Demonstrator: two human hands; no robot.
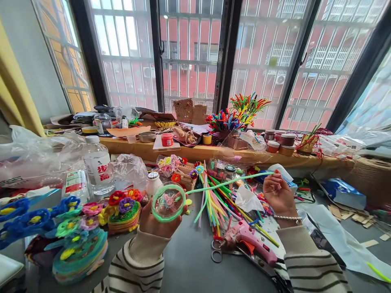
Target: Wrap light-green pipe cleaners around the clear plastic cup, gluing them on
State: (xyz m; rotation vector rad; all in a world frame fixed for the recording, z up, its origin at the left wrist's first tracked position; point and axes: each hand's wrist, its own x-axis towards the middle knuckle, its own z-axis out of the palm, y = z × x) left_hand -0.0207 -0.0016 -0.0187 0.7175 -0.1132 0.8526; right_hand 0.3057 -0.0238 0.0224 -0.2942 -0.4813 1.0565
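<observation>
My left hand is wrapped round a clear plastic cup, tilted with its round end facing me. A light green pipe cleaner circles the cup's edge, and its free length stretches to the right. At the far end my right hand pinches the tip between thumb and fingers. Below this stretched length lies a bundle of loose pipe cleaners in many colours. A pink glue gun lies in front of them, beside the finger loops of scissors.
At the left stand pipe-cleaner flower baskets and a large water bottle. A small white bottle stands close behind my left hand. Along the windowsill are jars and a bunch of colourful pipe cleaners. Twine sits at the right.
</observation>
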